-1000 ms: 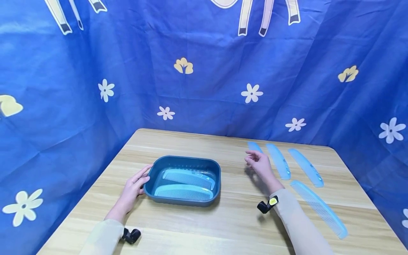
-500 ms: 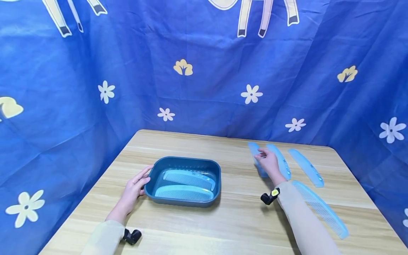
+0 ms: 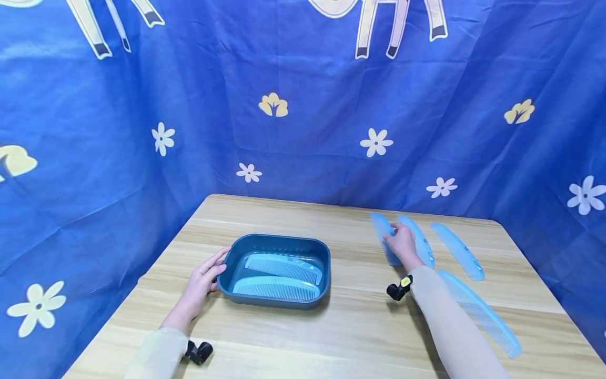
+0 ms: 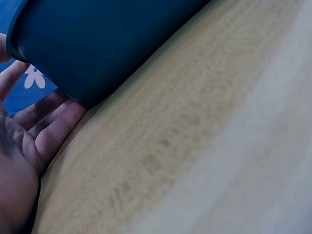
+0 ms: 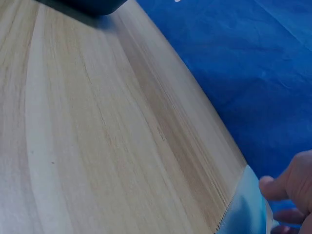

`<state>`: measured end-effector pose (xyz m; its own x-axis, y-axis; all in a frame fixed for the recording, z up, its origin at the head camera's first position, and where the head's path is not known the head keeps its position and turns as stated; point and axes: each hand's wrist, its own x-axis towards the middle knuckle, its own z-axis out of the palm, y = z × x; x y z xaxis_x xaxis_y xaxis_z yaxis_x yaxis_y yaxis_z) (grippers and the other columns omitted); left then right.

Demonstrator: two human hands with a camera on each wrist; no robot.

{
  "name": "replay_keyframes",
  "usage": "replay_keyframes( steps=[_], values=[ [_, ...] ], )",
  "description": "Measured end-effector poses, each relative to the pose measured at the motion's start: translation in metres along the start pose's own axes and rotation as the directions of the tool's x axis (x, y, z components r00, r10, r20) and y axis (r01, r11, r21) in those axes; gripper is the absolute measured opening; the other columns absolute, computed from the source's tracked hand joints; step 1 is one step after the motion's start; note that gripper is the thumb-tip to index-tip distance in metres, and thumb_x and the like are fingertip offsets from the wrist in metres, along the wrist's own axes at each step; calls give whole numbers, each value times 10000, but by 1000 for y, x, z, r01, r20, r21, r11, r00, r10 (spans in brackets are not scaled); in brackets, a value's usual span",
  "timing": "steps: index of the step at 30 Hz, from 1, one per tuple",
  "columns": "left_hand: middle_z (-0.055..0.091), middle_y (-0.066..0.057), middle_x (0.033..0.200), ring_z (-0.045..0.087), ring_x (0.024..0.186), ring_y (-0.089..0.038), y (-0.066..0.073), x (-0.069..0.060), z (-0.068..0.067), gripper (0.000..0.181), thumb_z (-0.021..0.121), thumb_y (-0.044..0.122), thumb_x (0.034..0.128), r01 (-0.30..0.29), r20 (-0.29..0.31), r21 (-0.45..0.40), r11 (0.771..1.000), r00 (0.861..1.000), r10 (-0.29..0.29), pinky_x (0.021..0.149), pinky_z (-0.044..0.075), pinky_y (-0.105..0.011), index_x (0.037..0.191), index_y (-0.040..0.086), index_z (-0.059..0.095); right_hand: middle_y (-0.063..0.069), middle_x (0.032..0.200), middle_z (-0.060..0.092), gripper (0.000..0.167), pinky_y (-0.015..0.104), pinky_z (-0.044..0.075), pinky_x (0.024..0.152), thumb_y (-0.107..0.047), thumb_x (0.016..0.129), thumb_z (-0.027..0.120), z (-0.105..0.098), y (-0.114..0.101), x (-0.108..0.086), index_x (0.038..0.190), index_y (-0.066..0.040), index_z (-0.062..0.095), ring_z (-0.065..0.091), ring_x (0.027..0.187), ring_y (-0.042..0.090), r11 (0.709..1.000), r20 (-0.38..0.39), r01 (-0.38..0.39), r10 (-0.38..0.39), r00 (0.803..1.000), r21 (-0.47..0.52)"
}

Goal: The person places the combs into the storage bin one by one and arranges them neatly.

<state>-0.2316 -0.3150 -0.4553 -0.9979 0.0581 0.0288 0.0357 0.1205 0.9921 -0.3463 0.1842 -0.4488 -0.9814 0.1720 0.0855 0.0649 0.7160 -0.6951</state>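
In the head view my left hand [image 3: 198, 287] rests with extended fingers against the left end of a dark teal basin [image 3: 329, 268]. The left wrist view shows its fingertips [image 4: 73, 109] at the basin's lower outer edge. Two light blue combs [image 3: 283, 267] [image 3: 276, 288] lie inside the basin. At the back right, my right hand [image 3: 403, 245] is at the right edge of the leftmost loose comb [image 3: 382, 231], which lies flat. The right wrist view has the thumb [image 5: 274, 189] beside that comb's spine [image 5: 246, 207], fingers bent; contact cannot be told.
Another comb [image 3: 418, 237] lies just behind and right of my right hand. Farther right are a third [image 3: 458, 250] and, closer to the front, a toothed comb [image 3: 487, 316] partly beside my sleeve. Blue patterned cloth [image 3: 312, 131] hangs around the wooden tabletop [image 3: 303, 347].
My right hand has moved right and slightly back, from left of the leftmost loose comb to its right edge, uncovering more of it. My left hand stays against the basin.
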Motion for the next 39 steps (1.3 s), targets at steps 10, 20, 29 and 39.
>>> replay_keyframes(
  steps=[10,20,29,39],
  values=[
    [370,-232,1380,589,950,-106,0,1,0,492,490,249,967,2,0,7,1000,1000,-2,674,531,-268,1433,143,374,292,1259,457,553,527,305,964,-177,836,662,4,1,5,1291,75,473,325,1179,471,992,30,-66,69,997,-104],
    [347,-235,1375,579,945,-96,-3,2,0,487,481,255,973,7,2,7,1000,1000,-7,695,533,-279,1437,155,368,312,1278,396,658,542,309,934,-171,796,724,6,-4,8,1330,65,421,312,1151,487,982,45,-137,144,989,-130],
    [349,-242,1381,583,964,-109,-4,1,0,490,481,247,973,-4,8,9,1000,1000,4,700,535,-286,1438,149,364,352,1266,372,717,545,397,905,-132,772,731,3,4,13,1346,105,372,378,1148,481,993,84,-121,122,989,-10],
    [331,-244,1391,578,973,-108,-3,1,0,487,481,245,972,-8,6,7,1000,1000,8,700,535,-288,1436,152,369,314,1239,458,572,512,447,872,-24,828,626,1,6,13,1338,83,389,476,1110,438,966,90,-162,147,985,200]
  ],
)
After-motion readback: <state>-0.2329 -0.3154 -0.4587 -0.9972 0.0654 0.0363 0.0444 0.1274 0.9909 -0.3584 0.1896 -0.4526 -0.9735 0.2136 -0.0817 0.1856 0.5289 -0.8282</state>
